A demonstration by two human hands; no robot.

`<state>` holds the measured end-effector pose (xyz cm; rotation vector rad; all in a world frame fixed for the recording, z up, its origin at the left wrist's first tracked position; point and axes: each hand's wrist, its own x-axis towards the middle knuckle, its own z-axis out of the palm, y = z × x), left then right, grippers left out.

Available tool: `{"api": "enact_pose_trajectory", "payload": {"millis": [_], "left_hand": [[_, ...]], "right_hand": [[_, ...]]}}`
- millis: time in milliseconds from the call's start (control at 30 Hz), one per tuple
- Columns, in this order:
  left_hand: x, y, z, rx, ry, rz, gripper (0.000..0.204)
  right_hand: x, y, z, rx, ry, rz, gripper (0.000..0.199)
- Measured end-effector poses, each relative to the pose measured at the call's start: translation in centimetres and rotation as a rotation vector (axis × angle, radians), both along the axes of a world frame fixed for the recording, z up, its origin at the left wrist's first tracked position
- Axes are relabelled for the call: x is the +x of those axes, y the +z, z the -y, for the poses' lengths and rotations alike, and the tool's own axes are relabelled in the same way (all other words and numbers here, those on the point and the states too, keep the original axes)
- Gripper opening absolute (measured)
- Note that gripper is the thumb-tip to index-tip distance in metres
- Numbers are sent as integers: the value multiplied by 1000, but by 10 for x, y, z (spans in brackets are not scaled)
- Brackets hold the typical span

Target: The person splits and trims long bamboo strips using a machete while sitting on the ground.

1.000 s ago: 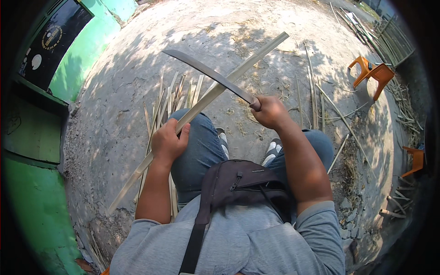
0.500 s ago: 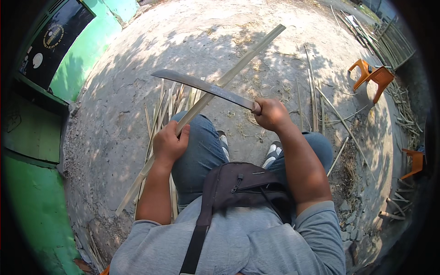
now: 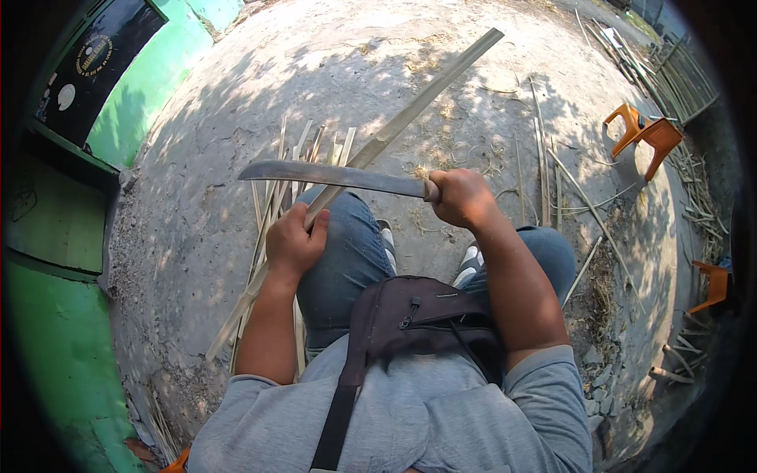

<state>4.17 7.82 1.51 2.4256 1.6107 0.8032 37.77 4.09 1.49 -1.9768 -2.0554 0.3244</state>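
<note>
My left hand (image 3: pixel 295 243) is wrapped round a long split bamboo strip (image 3: pixel 418 102), which slants from low at the left up to the far right. In my right hand (image 3: pixel 464 199) is the handle of a machete (image 3: pixel 339 175). Its long, slightly curved blade points left and crosses the strip a little beyond my left hand. Blade and strip overlap here; whether they touch is hard to tell. Several more bamboo strips (image 3: pixel 272 201) lie on the ground beside my left leg, partly hidden by my forearm and knee.
An orange plastic stool (image 3: pixel 661 140) lies at the right, near scattered bamboo strips (image 3: pixel 542 169). Farther right are piles of sticks (image 3: pixel 698 185) and another orange stool (image 3: pixel 712 285). A green wall (image 3: pixel 59 347) runs along the left. A dark bag (image 3: pixel 426 315) rests on my lap.
The machete blade has moved down along the strip toward my left hand and turned more level. The strip's far end has risen slightly to the right. Both grips stay.
</note>
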Motion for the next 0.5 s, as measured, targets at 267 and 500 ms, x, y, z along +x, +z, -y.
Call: {"api": "enact_pose_trajectory", "payload": {"millis": [267, 500], "left_hand": [[2, 2, 3, 45, -6, -24, 41], [3, 4, 0, 0, 10, -26, 40]], "right_hand": [[30, -4, 3, 66, -332, -296, 22], [-9, -4, 6, 22, -63, -92, 15]]}}
